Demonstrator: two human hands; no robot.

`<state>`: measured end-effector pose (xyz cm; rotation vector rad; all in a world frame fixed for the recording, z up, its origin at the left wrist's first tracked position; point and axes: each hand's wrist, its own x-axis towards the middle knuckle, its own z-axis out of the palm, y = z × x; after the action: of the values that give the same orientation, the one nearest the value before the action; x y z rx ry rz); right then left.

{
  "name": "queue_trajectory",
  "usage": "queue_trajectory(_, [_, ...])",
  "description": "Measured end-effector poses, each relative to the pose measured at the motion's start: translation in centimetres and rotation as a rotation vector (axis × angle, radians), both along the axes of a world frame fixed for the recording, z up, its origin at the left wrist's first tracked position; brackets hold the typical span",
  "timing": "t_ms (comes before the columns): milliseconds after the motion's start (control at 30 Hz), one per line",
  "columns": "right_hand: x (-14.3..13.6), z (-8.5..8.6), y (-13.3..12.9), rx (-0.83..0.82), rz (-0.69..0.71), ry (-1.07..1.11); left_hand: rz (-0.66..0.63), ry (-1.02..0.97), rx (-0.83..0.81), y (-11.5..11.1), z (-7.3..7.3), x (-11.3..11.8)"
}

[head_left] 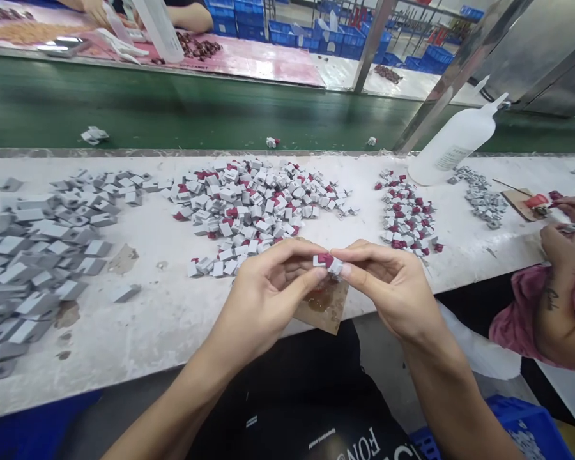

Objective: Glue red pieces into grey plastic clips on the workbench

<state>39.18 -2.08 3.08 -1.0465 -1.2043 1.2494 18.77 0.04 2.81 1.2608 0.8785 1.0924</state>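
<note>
Between the fingertips of both hands is a small grey and dark red plastic part (326, 260). My left hand (273, 281) pinches its left side with thumb and fingers. On the other side, my right hand (386, 275) grips the grey end between thumb and index finger. A brown card (333, 319) with a wet, glossy patch lies beneath the hands at the table's front edge. Just beyond the hands spreads a heap of grey and dark red parts (253, 201). Plain grey blocks (38, 249) are piled at the left.
A smaller group of parts (407, 214) and a white squeeze bottle (453, 144) stand to the right. Behind the white table (163, 332) runs a green belt (172, 102) with a few loose pieces. Co-workers' hands (568, 233) are at the right and far left.
</note>
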Motion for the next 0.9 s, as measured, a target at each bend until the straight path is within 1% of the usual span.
queue_trajectory(67, [-0.2,0.7,0.6,-0.020,0.042,0.009,-0.009,0.001,-0.017,0.4,0.5,-0.5])
queue_trajectory(133, [-0.4,1.7,1.9,-0.051,0.112,-0.032,-0.015,0.029,-0.033,0.9,0.9,-1.4])
queue_trajectory(200, [-1.0,2.8,4.5,-0.059,0.211,-0.148,0.035,0.099,-0.024,1.7,1.3,-2.6])
queue_trajectory(233, [-1.5,3.2,6.4,-0.040,0.238,-0.227,0.082,0.141,-0.018,2.0,1.4,-3.3])
queue_trajectory(267, [-2.2,3.5,8.7,-0.006,0.232,-0.324,0.139,0.177,-0.013,2.4,1.5,-3.9])
queue_trajectory(300, [-3.1,3.7,11.4,0.035,0.197,-0.443,0.194,0.203,-0.012,2.8,1.6,-4.6])
queue_trajectory(367, [-5.3,3.7,17.5,0.107,0.047,-0.717,0.277,0.231,-0.018,3.5,1.7,-5.6])
queue_trajectory(400, [-6.6,3.4,20.6,0.114,0.003,-0.867,0.304,0.240,-0.022,4.0,1.7,-6.1])
queue_trajectory(433, [-8.0,3.1,23.6,0.116,-0.006,-0.925,0.323,0.250,-0.025,4.4,1.8,-6.5])
queue_trajectory(500, [-10.6,2.3,28.7,0.109,0.027,-0.987,0.348,0.273,-0.041,5.6,2.1,-7.1])
queue_trajectory(567, [-12.9,1.3,32.3,0.096,0.091,-1.005,0.376,0.276,-0.070,7.0,2.5,-7.7])
queue_trajectory(633, [-14.6,0.4,34.5,0.075,0.155,-1.026,0.398,0.263,-0.109,8.7,2.9,-8.3])
queue_trajectory(733, [-15.4,-0.1,35.8,0.050,0.219,-1.020,0.421,0.256,-0.141,11.4,3.4,-9.1])
queue_trajectory(800, [-14.6,0.1,35.9,0.045,0.233,-0.977,0.416,0.309,-0.140,13.5,3.6,-9.3])
queue_trajectory(900, [-11.6,1.3,35.0,0.029,0.233,-0.867,0.399,0.440,-0.130,17.4,3.8,-9.1])
